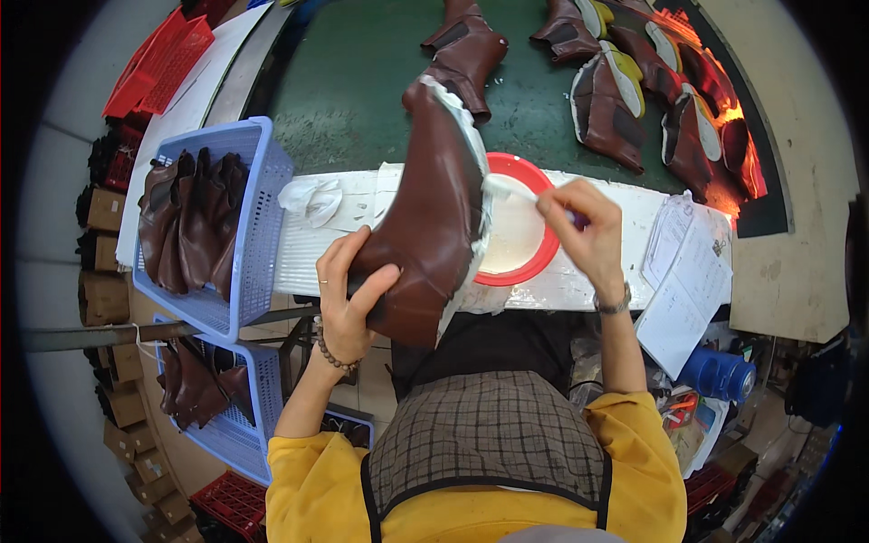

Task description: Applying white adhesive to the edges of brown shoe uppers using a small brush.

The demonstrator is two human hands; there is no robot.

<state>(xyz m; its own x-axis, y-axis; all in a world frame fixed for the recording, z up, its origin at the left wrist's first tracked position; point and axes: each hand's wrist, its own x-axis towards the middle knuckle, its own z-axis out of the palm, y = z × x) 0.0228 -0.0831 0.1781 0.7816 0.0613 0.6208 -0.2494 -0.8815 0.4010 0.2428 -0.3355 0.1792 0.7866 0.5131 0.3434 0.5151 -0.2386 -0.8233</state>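
A: Hands?
B: Left hand point(348, 294) grips the brown boot point(425, 217), thumb on the near face. Boot is tilted, toe end up, in the air between the hands. Right hand point(584, 226) pinches a brush point(510, 187), bristles at the boot's right edge, beside the red-rimmed dish point(545, 249) of white paste point(509, 237).

A: Progress?
B: White coat shows along much of the visible edge, heavier near the toe. Looks well along, my read. Leather pieces point(195, 226) in the blue basket point(262, 217) show no white, so probably uncoated. Some boots point(611, 109) on the green surface point(362, 90) have white edges.

A: Unclear bits?
B: Underside faces away, so can't confirm full coverage. Bristles touching or just short? Can't tell. Left fingertips are partly behind the leather; brush handle is mostly hidden by the right hand. Top boots are cut off, far-right ones washed in orange glare.
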